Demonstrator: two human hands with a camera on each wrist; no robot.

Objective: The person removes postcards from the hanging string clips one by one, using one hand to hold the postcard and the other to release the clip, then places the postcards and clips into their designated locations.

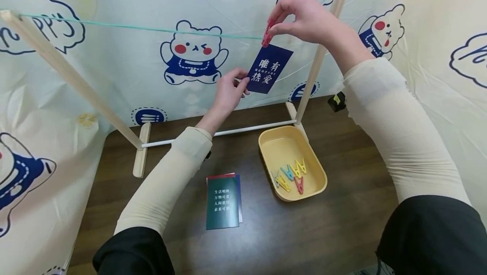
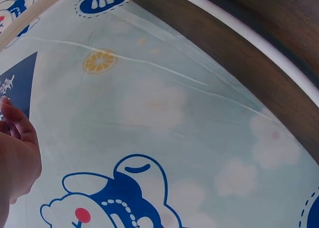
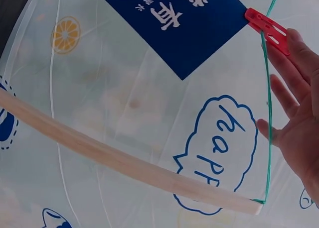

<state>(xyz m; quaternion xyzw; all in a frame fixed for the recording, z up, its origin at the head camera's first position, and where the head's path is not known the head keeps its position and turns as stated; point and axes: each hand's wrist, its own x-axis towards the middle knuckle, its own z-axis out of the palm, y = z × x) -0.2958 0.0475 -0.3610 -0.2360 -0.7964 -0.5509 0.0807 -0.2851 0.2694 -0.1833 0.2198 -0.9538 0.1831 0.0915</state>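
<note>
A dark blue card (image 1: 265,72) with white characters hangs tilted just under the green string (image 1: 152,27). My left hand (image 1: 230,90) pinches its lower left edge between thumb and fingers. Above the card, my right hand (image 1: 304,19) grips a red clothespin (image 1: 268,34) by its upper end. In the right wrist view the clothespin (image 3: 267,30) sits across the string, its tip at the card's corner. The left wrist view shows only part of the left hand (image 2: 19,153) at the card's edge.
Wooden posts (image 1: 76,80) (image 1: 317,68) hold the string, with a white bar (image 1: 247,129) low between them. A yellow tray (image 1: 318,178) holds several small clothespins (image 1: 298,185). Stacked cards, a green one (image 1: 222,203) on top, lie on the brown table (image 1: 182,245). A printed cloth hangs behind.
</note>
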